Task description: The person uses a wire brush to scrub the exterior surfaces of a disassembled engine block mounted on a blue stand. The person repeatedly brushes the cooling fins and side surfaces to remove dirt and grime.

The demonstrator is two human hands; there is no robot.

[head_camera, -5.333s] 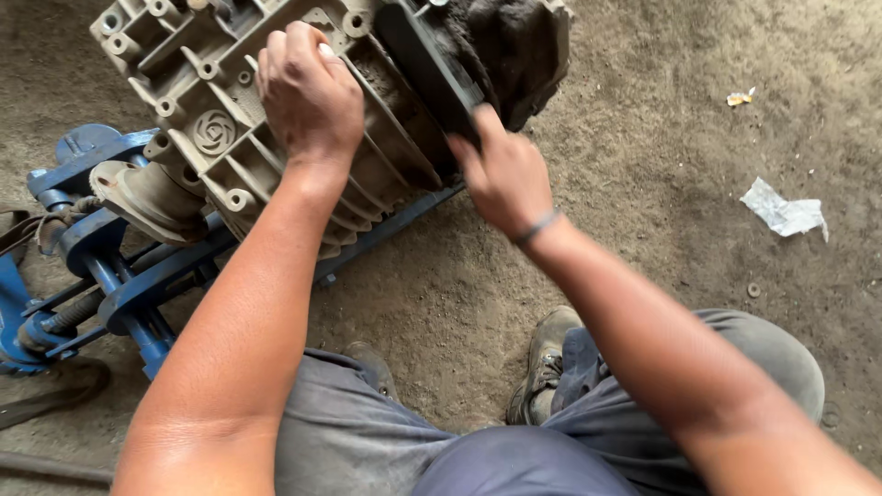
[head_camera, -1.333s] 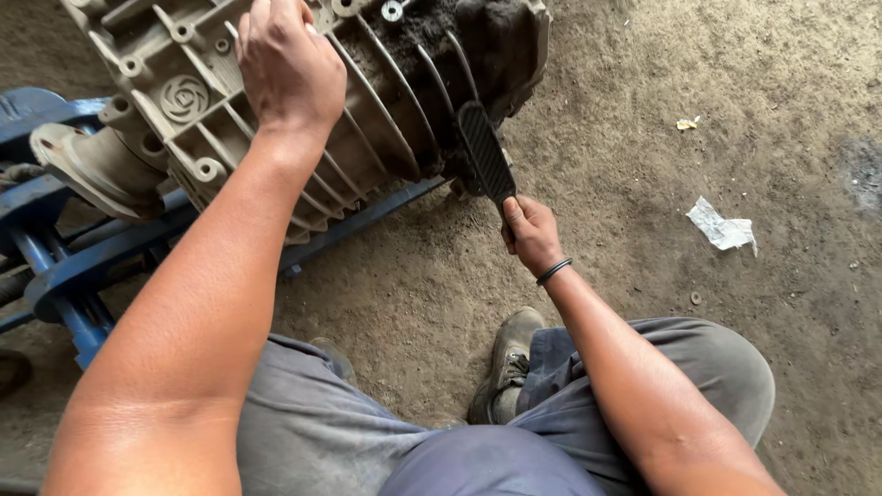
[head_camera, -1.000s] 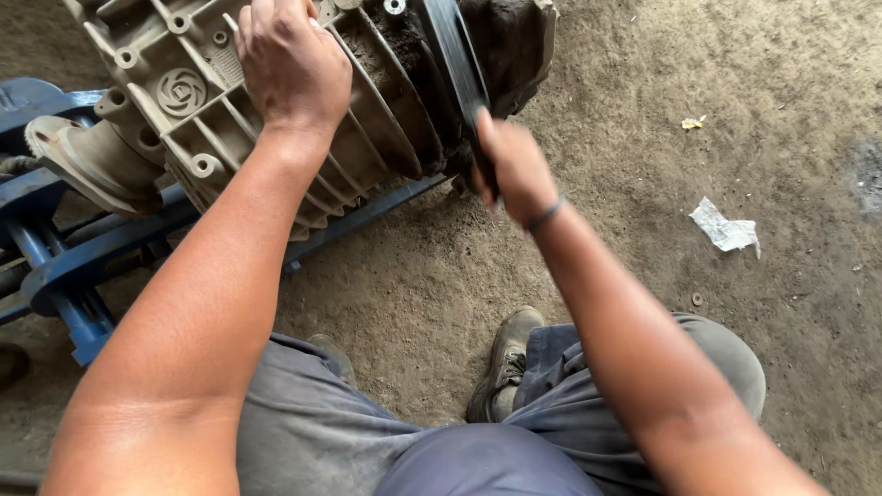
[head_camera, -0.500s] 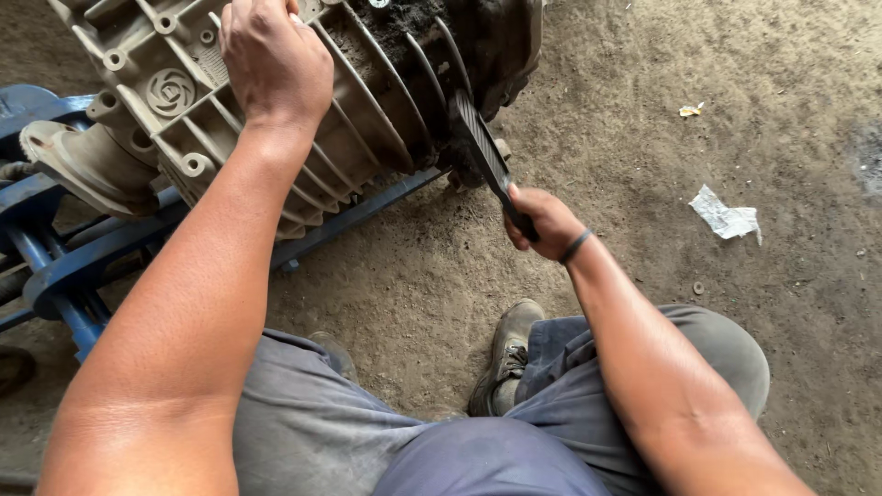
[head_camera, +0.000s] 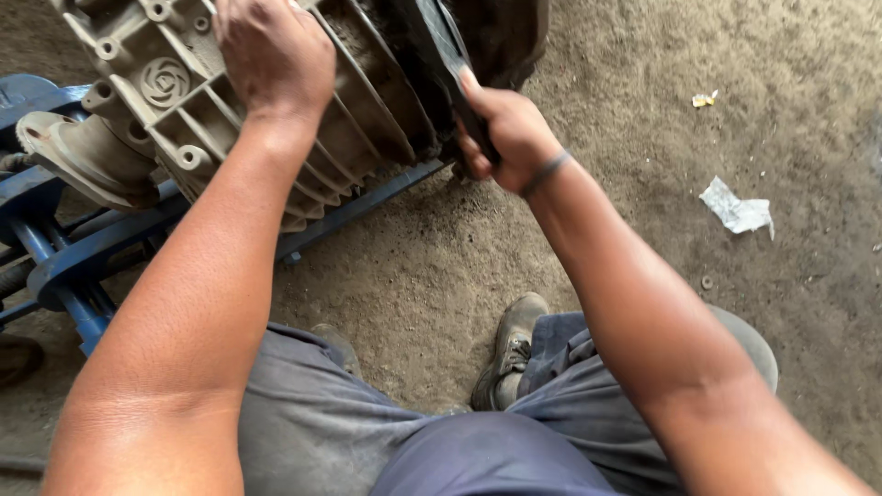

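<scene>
The right hand [head_camera: 501, 138], closed around the black brush [head_camera: 439, 41], is now raised from half a second ago and working the ribbed gearbox housing [head_camera: 367, 101] on the blue stand [head_camera: 83, 266], while the left hand [head_camera: 274, 55] is pressing flat on top, indicating scrubbing is continuing.

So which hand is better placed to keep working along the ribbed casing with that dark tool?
The right hand: it is already closed on the dark flat tool, whose blade lies against the ribbed metal casing. The left hand is pressed flat on the casing top, likely bracing it.
</scene>
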